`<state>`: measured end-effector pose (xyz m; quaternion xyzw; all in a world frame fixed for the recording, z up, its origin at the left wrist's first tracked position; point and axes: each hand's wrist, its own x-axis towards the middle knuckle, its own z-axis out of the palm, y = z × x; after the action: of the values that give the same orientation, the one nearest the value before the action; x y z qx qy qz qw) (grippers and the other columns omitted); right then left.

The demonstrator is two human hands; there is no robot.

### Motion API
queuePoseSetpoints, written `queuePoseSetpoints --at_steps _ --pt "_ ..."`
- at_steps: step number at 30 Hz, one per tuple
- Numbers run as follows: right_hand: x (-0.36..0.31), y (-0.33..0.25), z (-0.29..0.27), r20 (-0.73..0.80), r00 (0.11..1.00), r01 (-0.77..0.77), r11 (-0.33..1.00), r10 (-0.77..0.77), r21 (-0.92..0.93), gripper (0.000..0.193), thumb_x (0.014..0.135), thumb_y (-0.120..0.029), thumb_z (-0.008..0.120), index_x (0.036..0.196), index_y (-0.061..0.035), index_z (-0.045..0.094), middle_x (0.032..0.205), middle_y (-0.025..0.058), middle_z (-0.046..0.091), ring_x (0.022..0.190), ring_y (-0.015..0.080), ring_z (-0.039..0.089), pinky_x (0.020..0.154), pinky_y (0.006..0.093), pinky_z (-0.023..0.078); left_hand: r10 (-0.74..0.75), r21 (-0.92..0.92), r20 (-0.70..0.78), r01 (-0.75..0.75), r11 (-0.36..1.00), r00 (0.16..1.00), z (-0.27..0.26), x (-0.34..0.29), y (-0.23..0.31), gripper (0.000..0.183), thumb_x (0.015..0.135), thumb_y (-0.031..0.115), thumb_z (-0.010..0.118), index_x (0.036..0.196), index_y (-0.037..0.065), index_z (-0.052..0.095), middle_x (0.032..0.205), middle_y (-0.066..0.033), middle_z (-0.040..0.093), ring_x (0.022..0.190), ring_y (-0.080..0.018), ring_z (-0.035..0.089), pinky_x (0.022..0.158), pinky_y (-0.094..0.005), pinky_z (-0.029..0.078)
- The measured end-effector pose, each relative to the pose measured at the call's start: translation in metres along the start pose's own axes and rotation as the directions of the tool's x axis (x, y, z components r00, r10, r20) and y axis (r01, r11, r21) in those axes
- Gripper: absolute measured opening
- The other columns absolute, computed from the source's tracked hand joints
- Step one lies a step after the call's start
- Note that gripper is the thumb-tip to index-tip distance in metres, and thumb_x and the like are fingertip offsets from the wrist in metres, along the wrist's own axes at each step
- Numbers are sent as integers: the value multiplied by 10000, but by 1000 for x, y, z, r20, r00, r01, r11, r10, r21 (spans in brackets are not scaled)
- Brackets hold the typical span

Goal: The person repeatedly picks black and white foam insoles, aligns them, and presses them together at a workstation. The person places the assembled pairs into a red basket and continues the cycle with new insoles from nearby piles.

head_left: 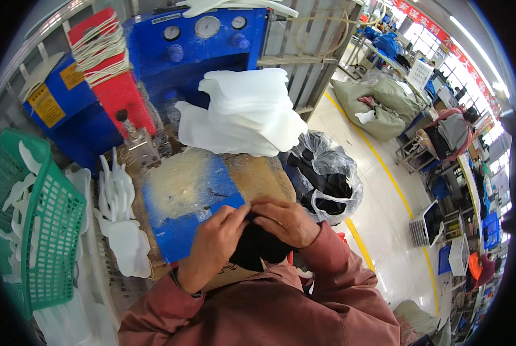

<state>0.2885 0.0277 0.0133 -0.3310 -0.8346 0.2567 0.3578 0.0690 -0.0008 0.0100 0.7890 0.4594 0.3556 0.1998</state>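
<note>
- At a cluttered workbench (pixel 263 181), a person in a dusty-red jacket (pixel 235 311) works a black cloth (pixel 261 248) between two bare hands, just off the near edge and close to the body.
- The left hand (pixel 214 245) pinches the cloth's upper edge, thumb and fingers drawn together; a dark band (pixel 184 282) circles the wrist.
- The right hand (pixel 286 222) grasps the same edge from the other side, its fingers bent over the fabric, the two hands nearly meeting.
- Beyond them, pale powder (pixel 180 179) lies across a blue sheet (pixel 214 193) on the bench.
- At the back of the bench rises a stack (pixel 243 115) of white cutouts, before a blue machine (pixel 211 49) fitted with round gauges (pixel 207 26).
- To the left, loose white pieces (pixel 128 245) lie near a green basket (pixel 53 230) holding more; a red block (pixel 122 95) wound with cord (pixel 102 49) stands behind.
- To the right, a clear bag (pixel 347 173) of black items sits beside the bench; farther off, a co-worker (pixel 451 132) sits near bulging sacks (pixel 385 104).
</note>
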Motion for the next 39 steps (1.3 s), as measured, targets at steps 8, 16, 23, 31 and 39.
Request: queuePoseSetpoints --at_steps 8,16,23,31,39 --pt "-28 -22 83 91 808 -308 286 583 907 520 1144 -397 405 1304 54 607 1290 160 673 1156 240 661 1013 371 529 26 -109 -188 -47 993 982 -10 -25 5 306 850 -56 724 1139 44 735 1095 -121 739 926 -325 723 786 -389 600" --pt "-51 0 125 -95 940 -250 851 328 462 408 1020 -172 606 1369 31 545 1310 139 652 1170 231 656 1002 359 517 14 -309 172 41 950 985 -21 -39 -14 191 946 88 713 1135 65 733 1027 -124 750 933 -311 731 814 -382 583" --pt "-39 22 136 388 914 -341 -292 119 894 915 1049 -736 207 1626 -34 320 1560 171 479 1406 295 508 1138 395 440 -39 -541 406 275 795 913 -23 -37 -25 183 993 153 698 1136 41 715 1025 -139 751 932 -307 740 807 -372 574" --pt "30 50 158 232 956 -106 -524 181 845 918 1029 -756 292 1612 -50 361 1616 137 445 1444 303 476 1207 428 384 123 115 -120 -110 987 985 0 -52 1 281 875 72 663 1152 79 714 977 -61 640 940 -254 668 807 -368 554" --pt "77 58 194 201 972 -47 -743 119 668 982 953 -826 410 1551 -48 465 1528 110 552 1338 287 576 1154 393 446 22 221 -405 74 972 914 7 -39 -17 293 844 63 802 1127 38 729 919 -70 662 792 -261 661 690 -362 548"
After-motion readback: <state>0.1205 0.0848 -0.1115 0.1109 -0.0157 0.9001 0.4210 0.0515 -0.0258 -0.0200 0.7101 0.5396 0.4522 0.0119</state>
